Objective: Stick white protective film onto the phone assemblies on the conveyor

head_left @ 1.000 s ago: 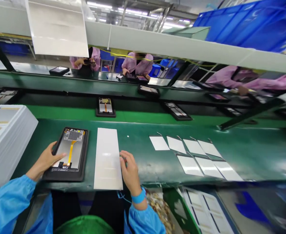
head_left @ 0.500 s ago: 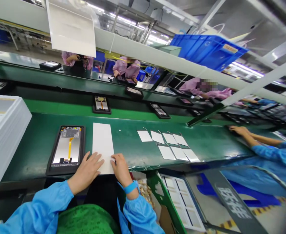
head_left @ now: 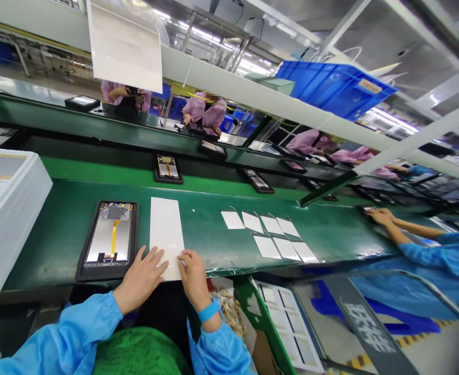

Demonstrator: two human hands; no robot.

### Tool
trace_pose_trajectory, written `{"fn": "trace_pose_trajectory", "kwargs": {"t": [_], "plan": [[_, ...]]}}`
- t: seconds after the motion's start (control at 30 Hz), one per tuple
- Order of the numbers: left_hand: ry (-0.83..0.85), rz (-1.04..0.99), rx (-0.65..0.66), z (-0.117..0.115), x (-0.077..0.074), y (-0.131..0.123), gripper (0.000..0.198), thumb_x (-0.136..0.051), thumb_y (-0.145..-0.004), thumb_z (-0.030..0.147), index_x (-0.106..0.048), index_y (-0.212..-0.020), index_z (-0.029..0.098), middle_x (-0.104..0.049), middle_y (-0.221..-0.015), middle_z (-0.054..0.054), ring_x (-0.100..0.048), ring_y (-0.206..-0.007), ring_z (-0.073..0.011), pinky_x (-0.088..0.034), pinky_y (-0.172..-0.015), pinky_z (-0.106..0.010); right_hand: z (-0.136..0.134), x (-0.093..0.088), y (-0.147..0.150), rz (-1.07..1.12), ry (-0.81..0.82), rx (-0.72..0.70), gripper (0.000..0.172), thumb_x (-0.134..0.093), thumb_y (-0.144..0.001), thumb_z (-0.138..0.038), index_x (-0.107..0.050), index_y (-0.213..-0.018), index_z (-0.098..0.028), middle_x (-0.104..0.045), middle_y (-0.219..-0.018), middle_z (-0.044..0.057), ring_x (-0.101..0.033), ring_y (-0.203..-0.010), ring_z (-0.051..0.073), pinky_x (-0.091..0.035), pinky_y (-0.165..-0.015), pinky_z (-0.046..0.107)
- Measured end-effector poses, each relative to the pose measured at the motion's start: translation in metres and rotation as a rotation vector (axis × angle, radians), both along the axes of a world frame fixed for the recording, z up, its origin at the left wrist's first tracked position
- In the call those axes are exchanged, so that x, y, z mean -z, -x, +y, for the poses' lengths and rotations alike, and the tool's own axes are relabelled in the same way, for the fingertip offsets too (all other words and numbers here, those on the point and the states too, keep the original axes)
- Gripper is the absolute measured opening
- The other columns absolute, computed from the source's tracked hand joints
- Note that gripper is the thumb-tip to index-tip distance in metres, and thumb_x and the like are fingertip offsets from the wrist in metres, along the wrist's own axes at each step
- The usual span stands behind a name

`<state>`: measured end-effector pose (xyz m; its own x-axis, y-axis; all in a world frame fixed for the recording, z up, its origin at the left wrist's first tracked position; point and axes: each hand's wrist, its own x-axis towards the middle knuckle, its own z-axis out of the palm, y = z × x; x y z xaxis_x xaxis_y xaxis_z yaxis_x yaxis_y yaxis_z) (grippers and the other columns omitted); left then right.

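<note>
A long white sheet (head_left: 165, 226) lies on the green bench (head_left: 213, 229) in front of me. My left hand (head_left: 140, 278) rests flat on its near left corner, fingers spread. My right hand (head_left: 193, 276) curls at the sheet's near right edge, fingertips pinched on that edge. Left of the sheet sits a black tray (head_left: 108, 240) holding an opened device with a yellow flex cable. Several small white rectangular pieces (head_left: 268, 234) lie in two rows to the right.
A stack of white trays (head_left: 2, 208) stands at the far left. More black trays (head_left: 168, 169) ride the belt behind. A co-worker's hands (head_left: 380, 216) work at the right. Other people sit across the line. A blue crate (head_left: 331, 86) sits on the overhead shelf.
My left hand left the black tray and moved right onto the white sheet's near corner. My right hand shifted to the sheet's near edge. The view swung right, revealing the co-worker.
</note>
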<state>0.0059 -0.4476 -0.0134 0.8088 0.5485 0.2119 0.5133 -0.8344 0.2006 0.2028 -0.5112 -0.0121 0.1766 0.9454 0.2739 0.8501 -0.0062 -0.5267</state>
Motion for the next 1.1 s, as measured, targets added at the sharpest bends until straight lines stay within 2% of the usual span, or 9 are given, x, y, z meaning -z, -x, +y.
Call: {"fn": "trace_pose_trajectory", "kwargs": {"t": [0.2,0.47,0.63,0.83,1.03,1.1], "plan": [[0.033,0.003,0.002,0.0,-0.003,0.0,0.041,-0.052,-0.096,0.037,-0.055,-0.136,0.03,-0.052,-0.147,-0.009,-0.043,-0.138,-0.0297,-0.03,-0.113,-0.058,0.002,0.003,-0.003,0.028,-0.024,0.023,0.027,-0.048,-0.092,-0.012,-0.064,-0.113,-0.02,-0.058,-0.115,0.013,-0.056,-0.108,0.027,-0.051,-0.095,0.046],[0.042,0.0,-0.006,-0.001,-0.005,-0.001,0.04,-0.052,-0.096,0.036,-0.056,-0.135,0.03,-0.052,-0.147,-0.009,-0.043,-0.139,-0.0296,-0.031,-0.113,-0.057,0.0,0.005,-0.003,0.027,0.005,0.024,0.021,-0.048,-0.092,-0.014,-0.064,-0.104,-0.021,-0.057,-0.115,0.012,-0.054,-0.11,0.028,-0.049,-0.096,0.048],[0.027,0.013,-0.004,-0.001,-0.003,0.0,0.041,-0.052,-0.096,0.036,-0.055,-0.137,0.03,-0.051,-0.148,-0.008,-0.041,-0.14,-0.0295,-0.03,-0.113,-0.057,0.003,0.0,-0.001,0.038,0.02,0.054,0.022,-0.049,-0.09,-0.013,-0.06,-0.108,-0.019,-0.057,-0.112,0.012,-0.055,-0.107,0.027,-0.049,-0.094,0.045],[0.017,0.004,-0.006,-0.002,0.001,0.0,0.041,-0.051,-0.096,0.036,-0.055,-0.137,0.03,-0.051,-0.148,-0.008,-0.041,-0.14,-0.0296,-0.031,-0.113,-0.057,0.006,-0.005,0.001,0.027,0.026,0.061,0.016,-0.05,-0.088,-0.011,-0.058,-0.097,-0.02,-0.056,-0.107,0.01,-0.056,-0.103,0.026,-0.049,-0.092,0.043],[0.009,0.002,-0.006,-0.002,0.002,0.0,0.04,-0.048,-0.098,0.036,-0.055,-0.136,0.03,-0.051,-0.148,-0.008,-0.041,-0.14,-0.0297,-0.031,-0.113,-0.058,0.003,-0.001,0.003,0.022,0.016,0.078,0.025,-0.048,-0.088,-0.01,-0.059,-0.109,-0.02,-0.056,-0.113,0.012,-0.055,-0.105,0.027,-0.049,-0.093,0.044],[0.004,-0.004,-0.008,-0.002,0.003,0.0,0.039,-0.048,-0.098,0.035,-0.055,-0.136,0.029,-0.05,-0.148,-0.009,-0.041,-0.139,-0.0297,-0.031,-0.113,-0.058,0.002,0.0,0.003,0.022,0.012,0.082,0.024,-0.049,-0.088,-0.011,-0.061,-0.106,-0.021,-0.057,-0.114,0.012,-0.055,-0.106,0.027,-0.049,-0.093,0.045]]}}
